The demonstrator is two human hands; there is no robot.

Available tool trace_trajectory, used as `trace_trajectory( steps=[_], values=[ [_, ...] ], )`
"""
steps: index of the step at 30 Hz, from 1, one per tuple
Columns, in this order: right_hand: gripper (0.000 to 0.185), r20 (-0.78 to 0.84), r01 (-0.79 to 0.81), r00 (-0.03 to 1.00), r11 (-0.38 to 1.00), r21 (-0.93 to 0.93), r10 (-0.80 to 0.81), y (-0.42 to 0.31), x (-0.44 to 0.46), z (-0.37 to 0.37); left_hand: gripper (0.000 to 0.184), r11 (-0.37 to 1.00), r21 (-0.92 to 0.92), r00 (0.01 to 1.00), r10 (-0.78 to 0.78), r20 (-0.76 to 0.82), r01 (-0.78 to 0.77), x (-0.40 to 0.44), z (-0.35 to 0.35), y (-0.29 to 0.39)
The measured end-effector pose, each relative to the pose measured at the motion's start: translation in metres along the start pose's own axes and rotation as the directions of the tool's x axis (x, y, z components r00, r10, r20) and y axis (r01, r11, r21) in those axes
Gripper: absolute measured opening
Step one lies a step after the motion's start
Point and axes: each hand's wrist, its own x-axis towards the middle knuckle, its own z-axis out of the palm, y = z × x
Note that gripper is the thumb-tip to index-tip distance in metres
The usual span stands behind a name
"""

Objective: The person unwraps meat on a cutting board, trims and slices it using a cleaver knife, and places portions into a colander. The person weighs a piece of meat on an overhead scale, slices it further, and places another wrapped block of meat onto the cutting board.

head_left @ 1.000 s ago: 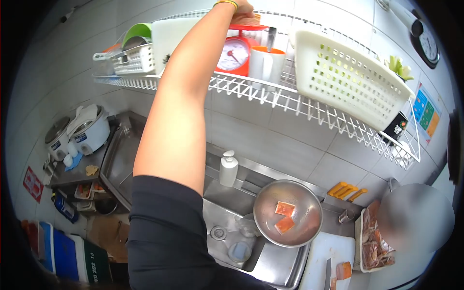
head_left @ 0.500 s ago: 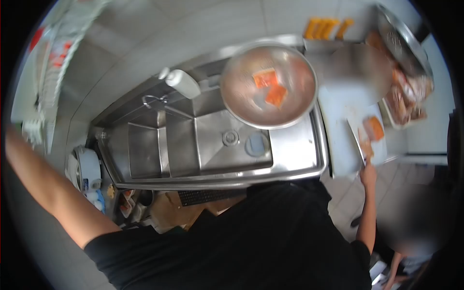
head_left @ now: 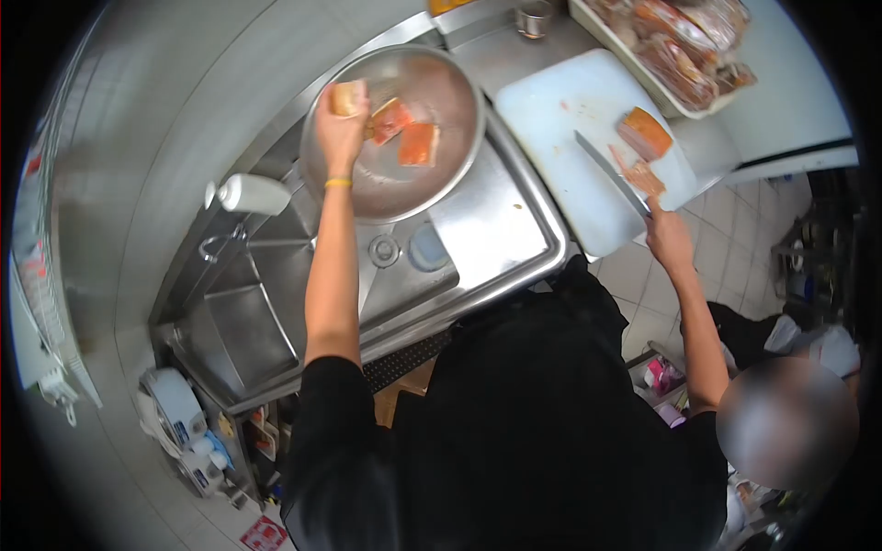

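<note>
My left hand [head_left: 338, 140] is over the left side of a large metal bowl [head_left: 404, 197], fingers closed on a pale, tan-edged piece of meat [head_left: 349, 98]. Two orange-red pieces of meat [head_left: 418, 145] lie in the bowl beside that hand. My right hand [head_left: 671, 241] grips the handle of a knife [head_left: 609, 169], whose blade lies over the white cutting board [head_left: 551, 129]. Just right of the blade are some thin meat trimmings [head_left: 643, 177] and a block of meat [head_left: 645, 135] with an orange rind.
Beneath the bowl is a steel sink [head_left: 248, 340] with a tap [head_left: 223, 241] and a white pump bottle [head_left: 250, 195]. Behind the board stand a tray of wrapped meat [head_left: 680, 55] and a metal cup [head_left: 534, 18]. A blurred person [head_left: 787, 422] is at the lower right.
My left hand, out of frame before, is now over the bowl with a piece of meat. The view has turned and shifted right. My right hand still holds the knife at the board.
</note>
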Motion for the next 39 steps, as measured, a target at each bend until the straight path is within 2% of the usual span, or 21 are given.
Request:
trace_trajectory(
  steps=[4, 6, 9, 11, 13, 15, 17, 19, 20, 22, 23, 24, 25, 26, 28, 29, 30, 32, 34, 38, 39],
  values=[
    [0.028, -0.022, -0.033, 0.999, 0.98, 0.195, 0.038, 0.004, -0.045, 0.0, 0.093, 0.757, 0.519, 0.833, 0.058, 0.55, -0.396, -0.004, 0.153, -0.092],
    [0.022, 0.006, -0.028, 1.0, 0.958, 0.284, 0.028, 0.002, -0.061, -0.019, 0.068, 0.807, 0.473, 0.827, 0.031, 0.562, -0.353, -0.003, 0.142, -0.058],
    [0.022, -0.027, 0.039, 0.999, 0.921, 0.388, -0.03, 0.048, -0.08, -0.023, 0.07, 0.695, 0.639, 0.944, 0.227, 0.239, -0.329, -0.021, 0.128, 0.044],
    [0.021, -0.042, 0.071, 0.997, 0.878, 0.474, -0.058, 0.069, -0.085, -0.02, 0.08, 0.789, 0.076, 0.758, 0.551, 0.35, -0.609, -0.032, 0.119, 0.161],
    [0.014, 0.029, 0.036, 0.998, 0.85, 0.525, -0.06, 0.098, -0.088, -0.025, 0.077, 0.692, -0.212, 0.488, 0.662, 0.57, -0.691, -0.067, 0.161, 0.242],
    [0.012, 0.089, 0.055, 0.99, 0.865, 0.498, -0.114, 0.12, -0.081, -0.023, 0.079, 0.607, -0.303, 0.271, 0.672, 0.689, -0.735, -0.105, 0.221, 0.292],
    [0.011, 0.144, 0.067, 0.978, 0.879, 0.472, -0.152, 0.132, -0.072, -0.024, 0.076, 0.459, -0.17, 0.176, 0.619, 0.765, -0.872, -0.134, 0.282, 0.316],
    [0.011, 0.25, 0.125, 0.935, 0.892, 0.433, -0.253, 0.135, -0.056, -0.03, 0.072, 0.482, -0.13, 0.151, 0.501, 0.852, -0.867, -0.143, 0.335, 0.316],
    [0.011, 0.25, 0.127, 0.934, 0.892, 0.434, -0.255, 0.136, -0.049, -0.032, 0.072, 0.483, -0.128, 0.152, 0.5, 0.853, -0.866, -0.139, 0.34, 0.319],
    [0.017, 0.339, 0.084, 0.901, 0.875, 0.477, -0.271, 0.139, -0.032, -0.033, 0.067, 0.726, -0.183, 0.235, 0.434, 0.87, -0.662, -0.124, 0.338, 0.323],
    [0.017, 0.335, 0.09, 0.9, 0.87, 0.484, -0.279, 0.145, -0.026, -0.027, 0.064, 0.841, -0.114, 0.389, 0.359, 0.848, -0.528, -0.117, 0.327, 0.319],
    [0.021, 0.275, 0.097, 0.914, 0.818, 0.567, -0.299, 0.152, -0.02, -0.014, 0.064, 0.843, -0.096, 0.4, 0.347, 0.848, -0.529, -0.103, 0.317, 0.302],
    [0.026, 0.215, 0.114, 0.923, 0.758, 0.642, -0.321, 0.159, -0.014, -0.001, 0.063, 0.973, -0.139, 0.456, 0.21, 0.865, -0.183, -0.087, 0.308, 0.276],
    [0.026, 0.211, 0.137, 0.913, 0.75, 0.647, -0.349, 0.166, -0.014, 0.014, 0.062, 0.967, -0.171, 0.466, 0.065, 0.882, 0.188, -0.079, 0.299, 0.254],
    [0.031, -0.026, 0.165, 0.979, 0.714, 0.681, -0.201, 0.176, -0.01, 0.038, 0.07, 0.939, -0.315, 0.758, 0.107, 0.644, 0.135, -0.095, 0.267, 0.223],
    [0.031, -0.016, 0.179, 0.973, 0.708, 0.683, -0.231, 0.172, -0.002, 0.033, 0.075, 0.871, -0.485, 0.836, 0.204, 0.51, 0.083, -0.117, 0.254, 0.215],
    [0.036, 0.102, 0.077, 0.975, 0.736, 0.672, -0.196, 0.168, 0.001, 0.019, 0.075, 0.914, -0.406, 0.879, 0.196, 0.434, -0.004, -0.147, 0.232, 0.23],
    [0.041, 0.259, -0.033, 0.95, 0.772, 0.635, -0.172, 0.157, 0.003, -0.003, 0.083, 0.905, -0.187, 0.853, 0.424, 0.303, -0.383, -0.204, 0.223, 0.193],
    [0.038, 0.239, -0.008, 0.955, 0.792, 0.61, -0.174, 0.134, 0.004, -0.017, 0.093, 0.879, 0.074, 0.753, 0.356, 0.553, -0.47, -0.261, 0.209, 0.181],
    [0.029, 0.164, 0.116, 0.955, 0.824, 0.555, -0.246, 0.09, 0.012, -0.029, 0.077, 0.961, -0.117, 0.795, 0.275, 0.541, -0.253, -0.246, 0.197, 0.196],
    [0.029, 0.135, 0.141, 0.955, 0.807, 0.574, -0.263, 0.077, 0.016, -0.036, 0.054, 0.959, -0.159, 0.889, 0.277, 0.365, -0.234, -0.241, 0.202, 0.2]
  ],
)
